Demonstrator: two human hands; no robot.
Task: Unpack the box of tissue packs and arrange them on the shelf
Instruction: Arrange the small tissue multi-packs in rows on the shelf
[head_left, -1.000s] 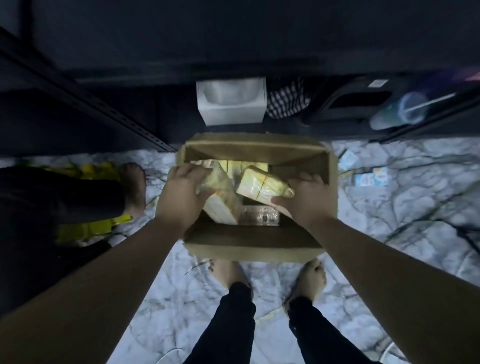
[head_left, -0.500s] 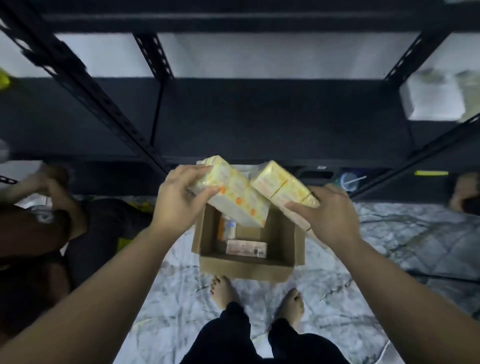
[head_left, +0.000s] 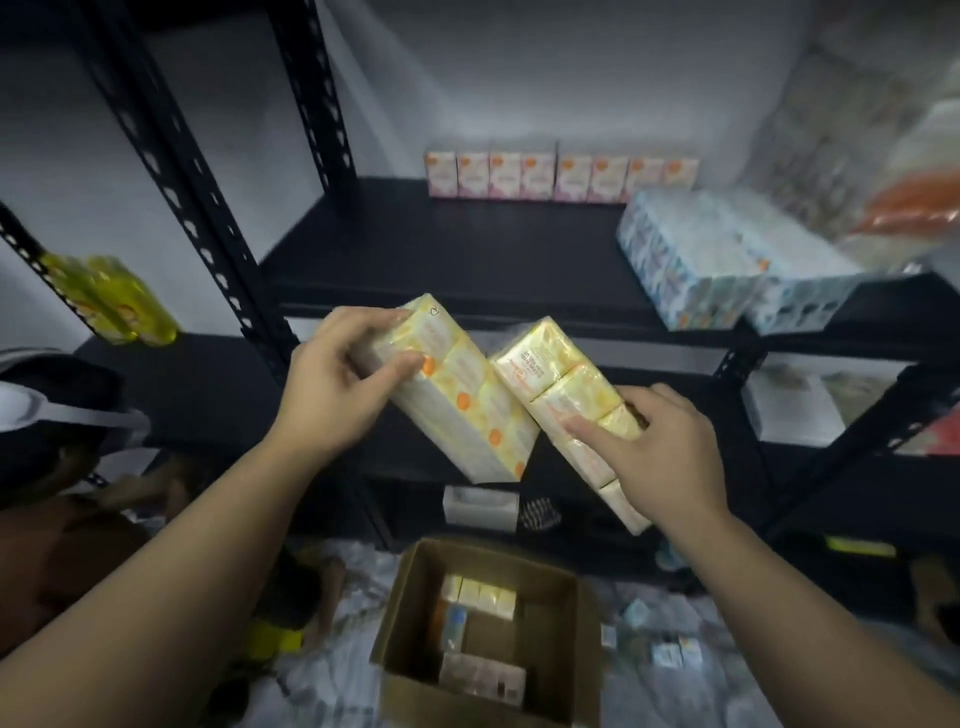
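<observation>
box (head_left: 485, 691) on floor, few packs left inside. both hands up from box since a second ago: left hand (head_left: 332, 384) clamped on one yellow tissue bundle (head_left: 457, 395), right hand (head_left: 670, 457) on second bundle (head_left: 566, 400), both tilted, held at shelf (head_left: 467, 249) front edge. pink packs (head_left: 561, 171) along back, blue packs (head_left: 711, 260) at right. middle bare, likely drop spot.

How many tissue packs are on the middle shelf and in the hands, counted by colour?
Pink packs, back row: 8
Blue bundles, shelf right: 2
Yellow bundles, one in left hand, one in right hand: 2
Total: 12
</observation>
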